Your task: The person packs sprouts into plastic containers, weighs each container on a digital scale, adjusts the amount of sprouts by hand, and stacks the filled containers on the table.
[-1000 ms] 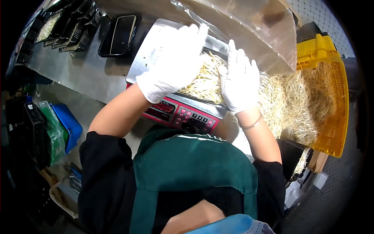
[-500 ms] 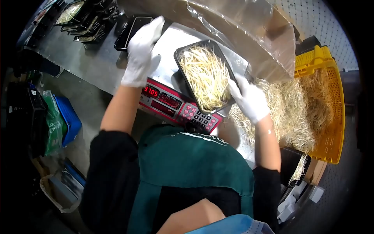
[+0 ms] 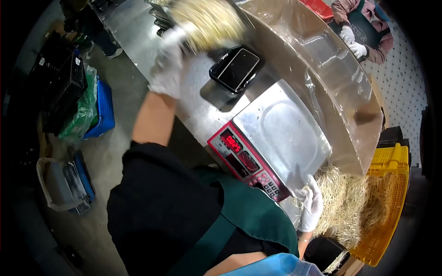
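At twelve o'clock, the tray-load of sprouts point(image 3: 207, 23) is best kept level and well supported, lest strands be spilled; it is seen pale yellow, heaped and blurred. It is gripped by the left hand point(image 3: 169, 64) at eleven; whether anything is held by the right hand point(image 3: 311, 207), at four, cannot be told.

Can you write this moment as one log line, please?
left hand: holds sprouts, blurred | right hand: near the scale | display: lit red

Pale-yellow, stringy sprouts point(image 3: 209, 23) in a black tray point(image 3: 246, 20) are blurring, crossing the top edge. The white-gloved left hand point(image 3: 168, 64) is blurring.
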Tool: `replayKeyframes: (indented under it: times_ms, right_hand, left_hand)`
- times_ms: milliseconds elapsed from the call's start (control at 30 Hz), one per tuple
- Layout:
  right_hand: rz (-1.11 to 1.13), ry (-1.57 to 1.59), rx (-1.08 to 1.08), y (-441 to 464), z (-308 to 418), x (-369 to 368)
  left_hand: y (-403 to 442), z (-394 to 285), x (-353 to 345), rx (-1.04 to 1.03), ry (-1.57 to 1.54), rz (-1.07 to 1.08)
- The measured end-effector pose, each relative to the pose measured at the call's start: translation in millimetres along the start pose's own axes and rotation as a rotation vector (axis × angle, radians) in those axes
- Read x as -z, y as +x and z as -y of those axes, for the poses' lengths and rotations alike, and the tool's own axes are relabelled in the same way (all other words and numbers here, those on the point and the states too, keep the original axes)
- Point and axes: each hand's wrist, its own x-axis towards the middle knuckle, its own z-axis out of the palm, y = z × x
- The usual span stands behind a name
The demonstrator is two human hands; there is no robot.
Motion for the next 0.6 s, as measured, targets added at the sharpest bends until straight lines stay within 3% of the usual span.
replayKeyframes:
  times_ms: [67, 100, 133, 200, 233, 267, 300, 333, 367, 400, 433, 500, 533, 567, 600]
  right_hand:
    - [-0.095, -0.04, -0.016, -8.4, -15.9, 16.2]
    - [-0.189, -0.199, 0.069, -10.7, -12.5, 15.3]
    - [-0.228, -0.121, 0.066, -18.2, -17.6, 25.3]
    - [-0.47, -0.422, 0.038, -31.2, -24.7, 48.5]
    - [-0.512, -0.656, 0.151, -46.1, -34.8, 77.2]
    - [-0.549, -0.889, 0.261, -66.5, -47.2, 113.8]
    - [-0.715, -1.143, 0.236, -93.8, -52.4, 150.1]
    - [-0.884, -1.403, 0.182, -122.5, -51.4, 179.6]
    - [-1.061, -1.427, 0.026, -142.9, -44.9, 204.4]
    - [-1.261, -1.456, -0.156, -170.0, -33.1, 216.2]
    - [-1.38, -1.58, -0.407, -178.0, -19.2, 204.1]
    - [-1.332, -1.347, -0.544, -195.6, -19.5, 197.7]
    - [-1.293, -1.167, -0.62, -199.0, -25.5, 198.5]
    - [-1.25, -1.058, -0.733, -201.0, -31.9, 199.7]
    - [-1.258, -1.152, -0.825, -214.0, -45.8, 215.5]
  left_hand:
    - [70.2, -40.0, 13.0, -0.153, 0.209, -0.303]
    - [122.4, -46.1, 43.3, -0.219, 0.088, -0.208]
    - [175.6, -48.5, 76.2, -0.28, -0.035, -0.11]
    - [236.0, -55.1, 126.5, -0.025, -0.229, 0.193]
    - [217.1, -62.1, 107.1, -0.155, -0.005, 0.133]
    - [204.2, -68.2, 88.1, -0.247, 0.297, -0.075]
    - [189.0, -69.9, 78.5, -0.244, 0.383, -0.116]
    - [174.3, -71.7, 68.4, -0.238, 0.469, -0.156]
    - [159.9, -73.4, 57.5, -0.229, 0.553, -0.197]
    - [145.9, -69.7, 52.5, -0.232, 0.376, -0.201]
    - [125.8, -63.5, 42.3, -0.276, 0.406, -0.175]
    - [60.8, -47.0, 10.6, -0.414, 0.727, -0.217]
    - [50.7, -31.2, 27.6, -0.407, 0.789, -0.126]
    - [13.5, -29.1, 18.0, -0.747, 1.532, 0.026]
    - [2.1, -13.2, 15.8, -0.522, 1.264, 0.056]
